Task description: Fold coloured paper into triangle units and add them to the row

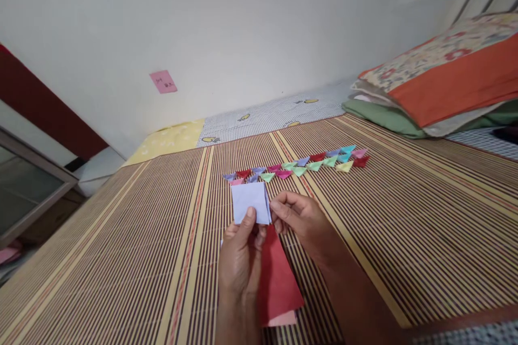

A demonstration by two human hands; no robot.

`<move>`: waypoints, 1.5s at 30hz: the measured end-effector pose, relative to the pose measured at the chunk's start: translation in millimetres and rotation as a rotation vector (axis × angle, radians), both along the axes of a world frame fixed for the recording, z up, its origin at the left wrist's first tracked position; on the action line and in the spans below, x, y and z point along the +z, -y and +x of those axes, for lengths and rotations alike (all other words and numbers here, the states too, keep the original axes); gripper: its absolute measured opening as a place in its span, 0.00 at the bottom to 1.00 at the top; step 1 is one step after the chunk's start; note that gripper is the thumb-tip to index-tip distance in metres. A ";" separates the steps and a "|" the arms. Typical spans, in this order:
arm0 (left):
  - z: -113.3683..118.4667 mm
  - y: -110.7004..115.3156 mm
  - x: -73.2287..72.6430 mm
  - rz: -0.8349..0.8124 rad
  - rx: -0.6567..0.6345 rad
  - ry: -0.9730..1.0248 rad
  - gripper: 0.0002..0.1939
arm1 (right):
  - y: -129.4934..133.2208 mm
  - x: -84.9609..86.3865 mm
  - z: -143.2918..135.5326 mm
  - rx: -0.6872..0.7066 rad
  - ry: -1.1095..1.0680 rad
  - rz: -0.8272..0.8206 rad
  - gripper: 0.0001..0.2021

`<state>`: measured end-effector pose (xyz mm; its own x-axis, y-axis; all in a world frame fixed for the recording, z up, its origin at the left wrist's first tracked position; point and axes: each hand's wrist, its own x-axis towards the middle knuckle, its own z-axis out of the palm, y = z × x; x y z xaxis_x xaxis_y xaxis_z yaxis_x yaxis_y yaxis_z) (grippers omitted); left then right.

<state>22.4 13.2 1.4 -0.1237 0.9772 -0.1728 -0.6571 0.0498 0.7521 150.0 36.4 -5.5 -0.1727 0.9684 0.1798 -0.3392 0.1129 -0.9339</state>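
A folded light purple paper square (247, 199) is held up in front of me, pinched between the thumb and fingers of my left hand (243, 253). My right hand (301, 221) has its thumb and forefinger closed at the right edge of that square, where the layers part slightly. Under and behind my left hand, red paper (279, 280) lies on the striped mat (162, 259), with a pink sheet (285, 319) showing beneath it. Beyond the square, several small folded paper triangles (299, 171) in many colours lie in two rows.
Folded bedding with an orange and floral cover (457, 86) is piled at the back right. Checked cloth (259, 118) and yellow cloth (170, 137) run along the white wall. A pink note (163, 81) is stuck there. A glass-panelled frame (32, 188) stands at the left.
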 end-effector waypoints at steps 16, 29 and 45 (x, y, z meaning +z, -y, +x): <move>6.4 4.5 -3.6 0.025 -0.170 -0.163 0.17 | -4.7 5.7 12.8 -0.329 -0.006 0.027 0.09; 9.5 -0.3 -1.0 0.031 -0.028 -0.089 0.16 | -3.6 -2.1 4.3 -0.093 -0.008 -0.032 0.13; 11.9 -5.4 -9.6 -0.063 0.038 0.055 0.18 | 0.3 3.6 9.3 0.022 -0.010 -0.121 0.10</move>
<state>34.3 18.6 -8.2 -0.1488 0.9589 -0.2414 -0.7000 0.0703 0.7107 159.4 36.0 -1.9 -0.1926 0.9792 0.0640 -0.3500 -0.0076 -0.9367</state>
